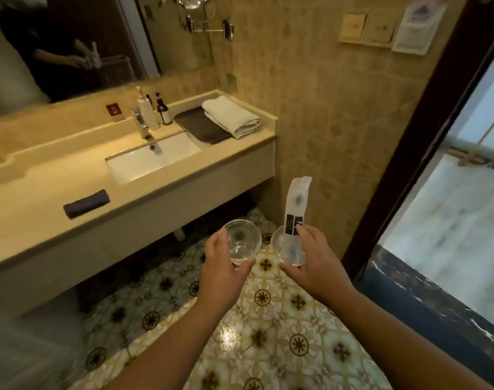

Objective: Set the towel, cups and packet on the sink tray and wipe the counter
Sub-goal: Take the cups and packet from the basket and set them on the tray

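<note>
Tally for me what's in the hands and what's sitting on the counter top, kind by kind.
Glass cups: 2, one in the left hand at, one in the right hand at
Packets: 1
White towels: 1
Dark trays: 1
Dark rolled cloths: 1
Pump bottles: 2
Total: 8
</note>
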